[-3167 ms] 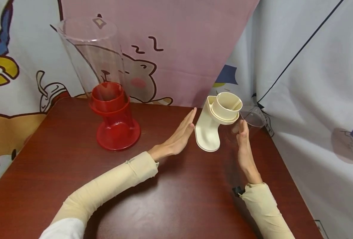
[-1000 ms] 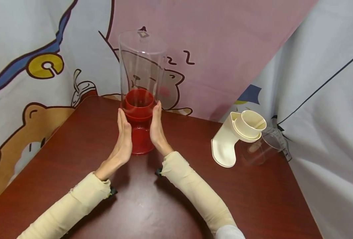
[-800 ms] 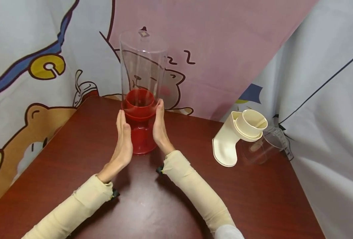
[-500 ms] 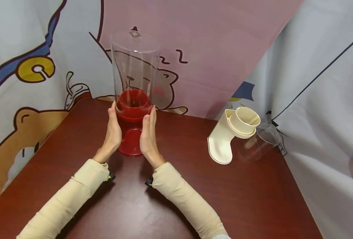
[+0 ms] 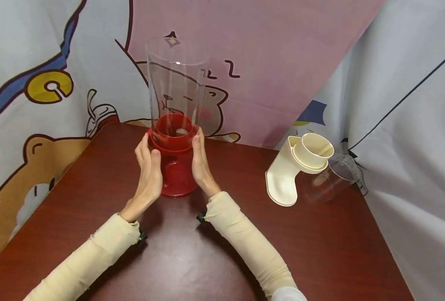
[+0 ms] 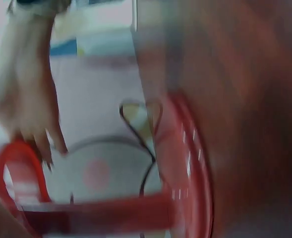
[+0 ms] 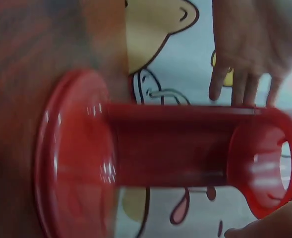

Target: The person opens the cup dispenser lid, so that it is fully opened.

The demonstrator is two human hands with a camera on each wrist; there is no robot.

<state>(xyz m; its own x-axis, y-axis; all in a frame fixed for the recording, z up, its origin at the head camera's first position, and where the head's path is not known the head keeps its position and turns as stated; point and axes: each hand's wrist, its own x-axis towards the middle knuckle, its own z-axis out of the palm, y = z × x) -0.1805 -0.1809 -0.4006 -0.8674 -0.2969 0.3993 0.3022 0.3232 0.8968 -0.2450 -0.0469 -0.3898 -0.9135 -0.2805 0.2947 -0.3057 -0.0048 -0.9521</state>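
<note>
A red plastic stand (image 5: 178, 177) with a round base and a ring-shaped collar stands upright on the table. Rising from its collar is a tall clear tube (image 5: 177, 83). My left hand (image 5: 146, 177) is at its left side, fingertips at the collar rim and thumb nearer me. On the opposite side, my right hand (image 5: 203, 165) has its fingers against the collar and lower tube. The left wrist view, blurred, shows my right hand (image 6: 29, 89) with fingers fairly straight beside the red collar (image 6: 18, 168). In the right wrist view, straight fingers of my left hand (image 7: 255, 54) reach the collar's edge.
A cream stand (image 5: 284, 179) of similar shape is at the right on the dark red-brown table (image 5: 320, 251). Behind it a clear tube (image 5: 329, 179) lies on its side, hard to make out. A printed cloth (image 5: 260, 75) hangs close behind the table.
Both hands have moved left from around the cream stand to the red one. Most recently, the left hand's fingers came up to the collar, and the red stand looks slightly turned.
</note>
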